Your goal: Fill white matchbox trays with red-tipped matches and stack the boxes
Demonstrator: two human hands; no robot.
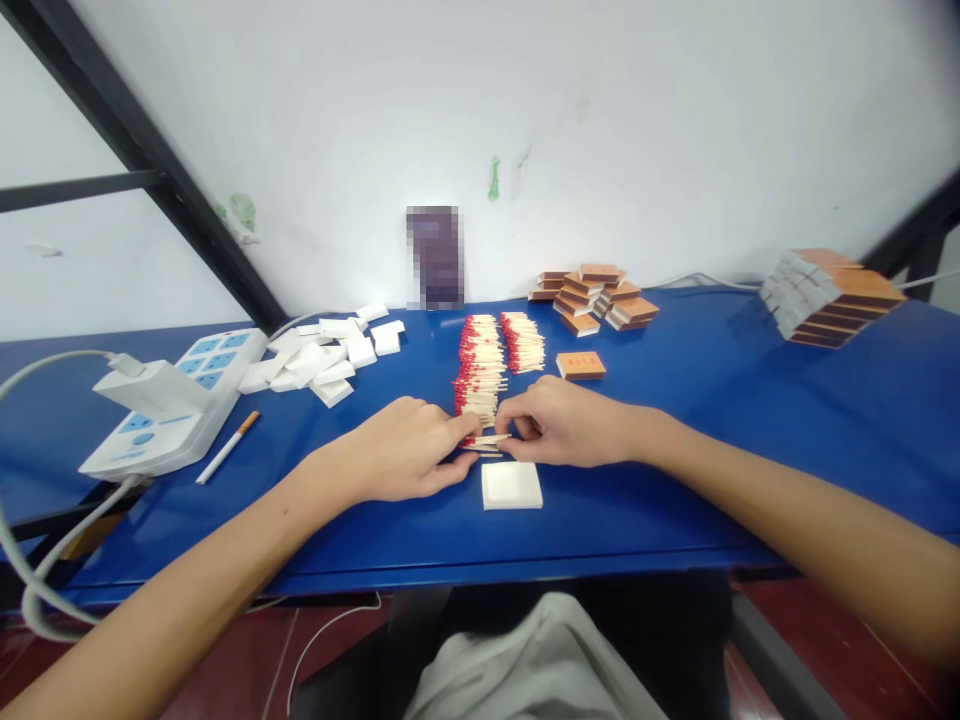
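Between my two hands, a few red-tipped matches lie sideways near the middle of the blue table. My left hand pinches them at the red-head end, and my right hand pinches the plain ends. Just beyond my fingers is a long pile of matches, heads to the left, with a smaller pile to its right. An open white matchbox tray sits on the table just in front of my hands. One orange matchbox lies beyond my right hand.
White paper-like trays are heaped at the back left, near a power strip with cables and a cigarette. Orange matchboxes are piled at the back, with a larger stack at the right. A blurred dark object leans on the wall.
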